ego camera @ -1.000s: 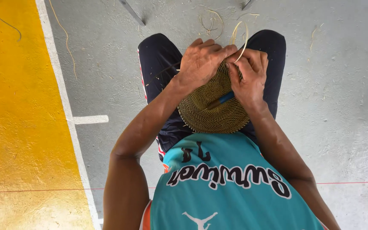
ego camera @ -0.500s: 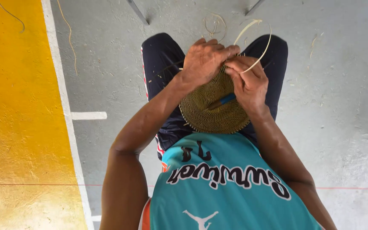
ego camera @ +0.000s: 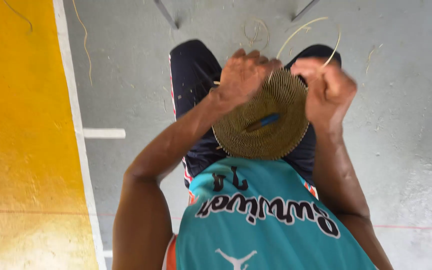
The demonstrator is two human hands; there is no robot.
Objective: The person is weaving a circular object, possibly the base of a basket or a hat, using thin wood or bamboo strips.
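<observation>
A round woven coil disc [ego camera: 266,122], tan and ribbed, rests on my lap over dark shorts. A blue tool [ego camera: 268,120] lies across its middle. My left hand [ego camera: 243,75] grips the disc's far rim. My right hand [ego camera: 326,87] is closed on a thin pale cane strand [ego camera: 308,27], which loops up and over from the rim. The hand looks blurred with motion.
I sit above a grey concrete floor [ego camera: 406,140] with loose cane scraps, one of them a small coil [ego camera: 256,31]. A yellow painted area [ego camera: 21,140] edged by a white line [ego camera: 76,130] fills the left. Two metal legs [ego camera: 168,14] stand at the top.
My right hand has pulled out to the right, away from the left hand. The cane strand has swung into a wider loop above the disc.
</observation>
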